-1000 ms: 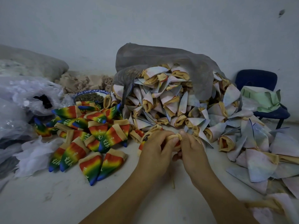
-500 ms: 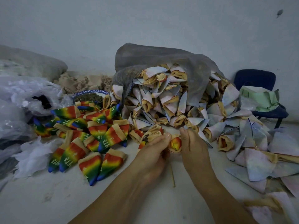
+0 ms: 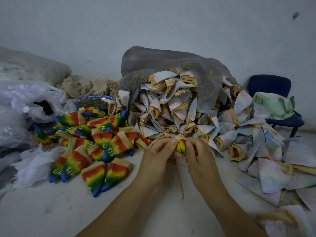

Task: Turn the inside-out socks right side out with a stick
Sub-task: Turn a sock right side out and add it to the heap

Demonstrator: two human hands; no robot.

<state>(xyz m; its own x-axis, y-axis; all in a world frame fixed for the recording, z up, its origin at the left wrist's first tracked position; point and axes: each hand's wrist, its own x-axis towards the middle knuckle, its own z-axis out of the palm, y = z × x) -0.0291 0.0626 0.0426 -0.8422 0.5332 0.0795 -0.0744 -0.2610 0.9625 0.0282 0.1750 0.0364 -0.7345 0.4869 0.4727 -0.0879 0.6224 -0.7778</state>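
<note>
A pale, scuffed white work surface [image 3: 51, 211] fills the foreground, and two bare forearms reach over it from the lower edge. Between them a thin pale wooden stick [image 3: 180, 183] points back toward the person, its far end hidden under the hands. The left hand [image 3: 157, 154] and the right hand [image 3: 200, 156] sit close together, fingers curled, each pinching the tan cuff of a partly turned sock [image 3: 181, 147] whose rainbow side bulges out between the thumbs. Whether either hand also holds the stick cannot be told. To the left, a loose pile of rainbow-striped socks with tan cuffs [image 3: 95, 142] lies flat on the surface, with crumpled white wrapping [image 3: 34, 166] beside it. To the right, flat pale pastel inside-out socks [image 3: 270, 175] spread outward. Just beyond the hands rises a big heap of the same pale inside-out socks [image 3: 179, 106], spilling out of a grey translucent plastic sack [image 3: 171, 60]. Left of the heap stands a blue-rimmed bowl [image 3: 95, 98] of something dark, with beige fabric scraps [image 3: 89, 86] behind it and clear plastic bags [image 3: 22, 100] farther left. At the far right a dark blue chair [image 3: 270, 84] carries light green folded material [image 3: 277, 106], against a plain grey-white wall [image 3: 153, 23].
</note>
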